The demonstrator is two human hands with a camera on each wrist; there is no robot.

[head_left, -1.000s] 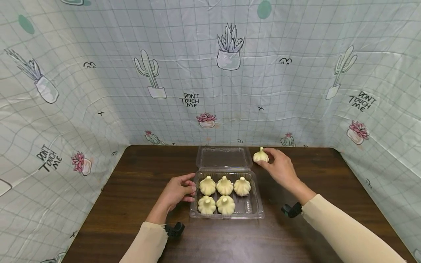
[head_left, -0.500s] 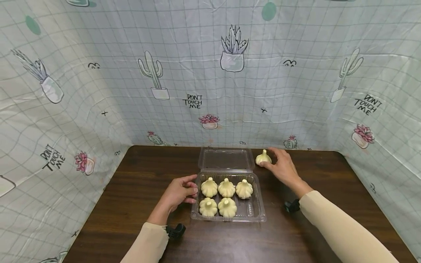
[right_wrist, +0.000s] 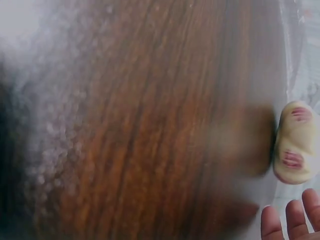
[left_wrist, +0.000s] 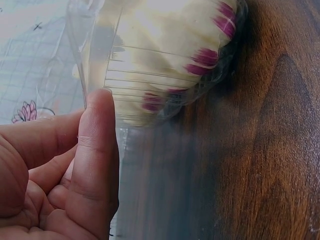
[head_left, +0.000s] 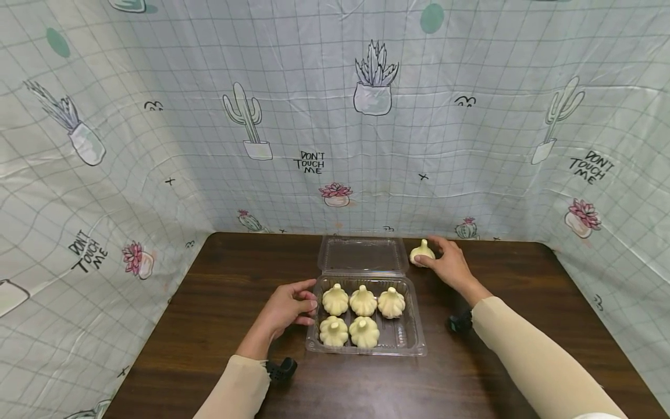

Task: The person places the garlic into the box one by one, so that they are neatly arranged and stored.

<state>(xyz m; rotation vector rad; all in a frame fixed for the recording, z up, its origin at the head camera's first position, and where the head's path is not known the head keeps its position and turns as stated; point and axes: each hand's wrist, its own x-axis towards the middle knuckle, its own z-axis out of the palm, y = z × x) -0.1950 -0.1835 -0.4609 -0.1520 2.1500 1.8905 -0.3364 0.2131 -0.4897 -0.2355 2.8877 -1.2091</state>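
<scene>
A clear plastic clamshell box (head_left: 414, 343) lies with its lid folded back on the table, and several garlic bulbs (head_left: 363, 301) stand in two rows in its base. My left hand (head_left: 281, 305) touches the box's left side with loosely extended fingers. In the left wrist view its thumb (left_wrist: 97, 135) meets the clear wall, with purple-streaked garlic behind it. My right hand (head_left: 451, 265) holds a single garlic bulb (head_left: 423, 252) beside the lid, thumb in front, fingers behind. In the right wrist view, this bulb (right_wrist: 296, 145) is against the tabletop; several fingers (right_wrist: 295, 220) extend past it, the thumb hidden.
The front right compartment of the box shows bare plastic (head_left: 392, 334). The open lid (head_left: 363, 254) extends toward the back edge of the dark wood table (head_left: 230, 262). A cactus-print grid sheet (head_left: 293, 116) hangs around the back and sides.
The view has shifted slightly. My right hand's index finger sits a little farther right of the single bulb's stem; that bulb stays beside the lid. The left hand stays at the box.
</scene>
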